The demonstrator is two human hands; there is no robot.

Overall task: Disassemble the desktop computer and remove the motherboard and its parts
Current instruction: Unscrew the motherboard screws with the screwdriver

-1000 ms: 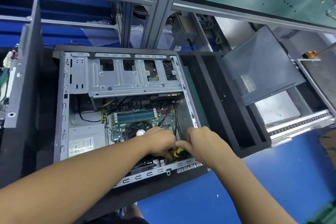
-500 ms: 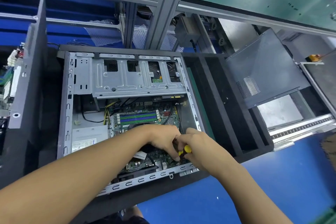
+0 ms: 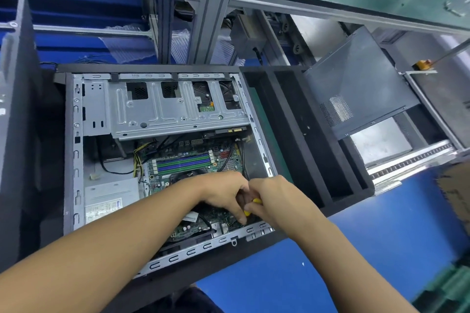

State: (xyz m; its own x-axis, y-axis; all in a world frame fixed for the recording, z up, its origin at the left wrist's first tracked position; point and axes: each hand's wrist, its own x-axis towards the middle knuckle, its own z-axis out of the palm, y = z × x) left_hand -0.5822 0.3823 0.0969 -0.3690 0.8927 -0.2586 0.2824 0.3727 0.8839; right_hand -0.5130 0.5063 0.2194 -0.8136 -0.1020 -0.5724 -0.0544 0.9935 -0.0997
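In the head view we look down into an open case (image 3: pixel 76 160) lying on its side so the motherboard (image 3: pixel 229 157) faces up. The board sits on the case floor below the drive cage (image 3: pixel 157 114), and the side panel (image 3: pixel 356 84) rests tilted, well apart at the right. Both hands meet over the board's near right corner: our right hand (image 3: pixel 277 201) wraps curled fingers round a yellow-handled screwdriver (image 3: pixel 256 201), probably to back out a mounting screw, while our left hand (image 3: pixel 226 193) curls its fingertips down beside the tool, we judge to steady its tip, though we cannot tell whether it actually pinches it.
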